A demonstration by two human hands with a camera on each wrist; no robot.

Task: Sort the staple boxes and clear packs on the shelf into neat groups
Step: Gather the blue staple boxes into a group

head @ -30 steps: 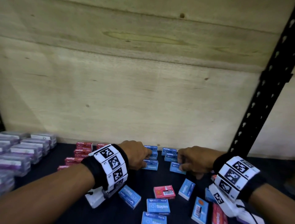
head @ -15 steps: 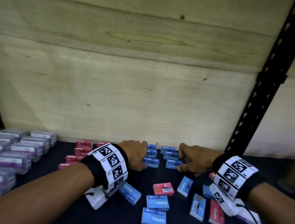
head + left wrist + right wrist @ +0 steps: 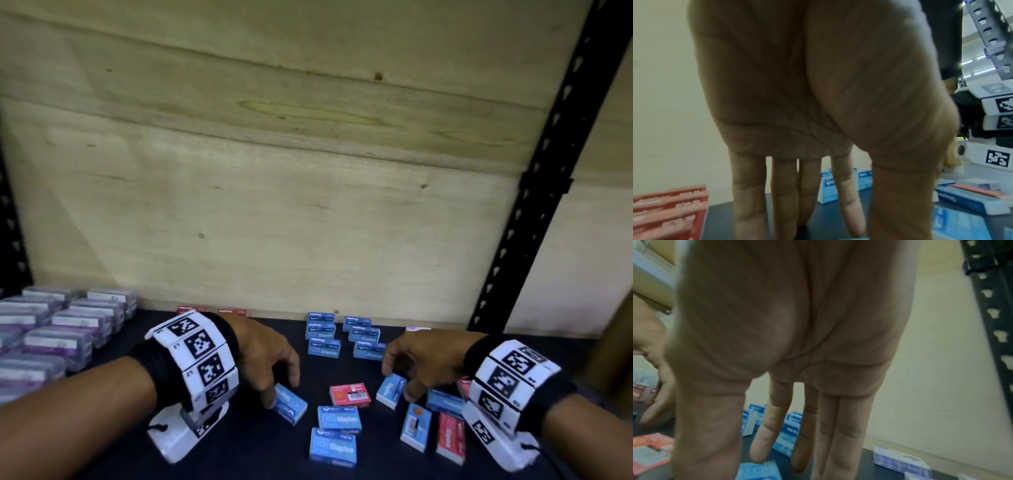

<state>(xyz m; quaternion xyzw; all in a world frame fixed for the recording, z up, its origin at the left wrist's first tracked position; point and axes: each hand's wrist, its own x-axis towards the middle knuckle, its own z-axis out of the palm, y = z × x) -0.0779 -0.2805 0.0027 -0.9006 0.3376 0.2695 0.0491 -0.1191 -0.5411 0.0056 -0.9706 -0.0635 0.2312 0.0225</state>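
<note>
Left hand (image 3: 270, 356), right hand (image 3: 423, 359): grips apart, touching loose blue staple boxes (image 3: 290, 406) before the blue rows (image 3: 323, 347); pinch sides squarely.

A pale plywood board (image 3: 274, 171) stands along the back edge of the shelf (image 3: 257, 455), its grain running sideways, with a small dark knot (image 3: 378, 76) high up. A black slotted steel upright (image 3: 534, 192) rises near the back right corner, and another dark post (image 3: 8, 240) shows at the far left edge
</note>
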